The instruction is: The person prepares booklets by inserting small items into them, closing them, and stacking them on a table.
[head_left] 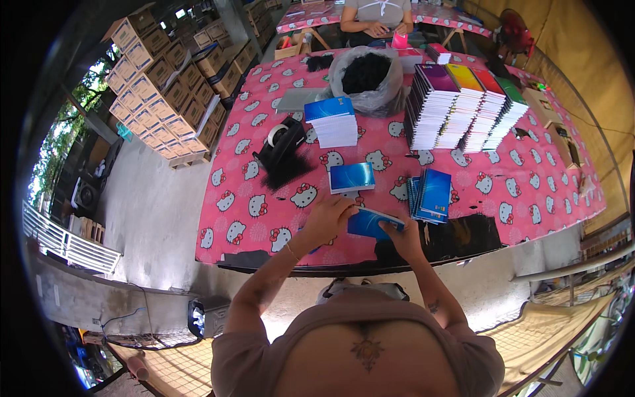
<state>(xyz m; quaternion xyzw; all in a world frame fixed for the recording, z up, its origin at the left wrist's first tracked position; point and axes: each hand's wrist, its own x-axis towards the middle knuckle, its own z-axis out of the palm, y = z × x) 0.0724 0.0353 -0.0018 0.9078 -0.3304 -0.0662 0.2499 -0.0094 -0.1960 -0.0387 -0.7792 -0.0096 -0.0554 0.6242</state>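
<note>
A thin blue notebook (368,223) is held over the near edge of the pink cartoon-cat tablecloth (529,185). My left hand (329,218) grips its left end from above. My right hand (403,236) holds its right end from below. Just beyond lies a small stack of blue notebooks (352,177). To the right of my hands a fanned pile of blue notebooks (431,195) lies on the cloth.
A taller blue-topped stack (333,122), a black tape dispenser (283,140), a clear bag of black material (368,79) and several tall stacks of coloured notebooks (463,109) stand farther back. Another person (377,16) works at a far table. Cardboard boxes (169,83) are piled at left.
</note>
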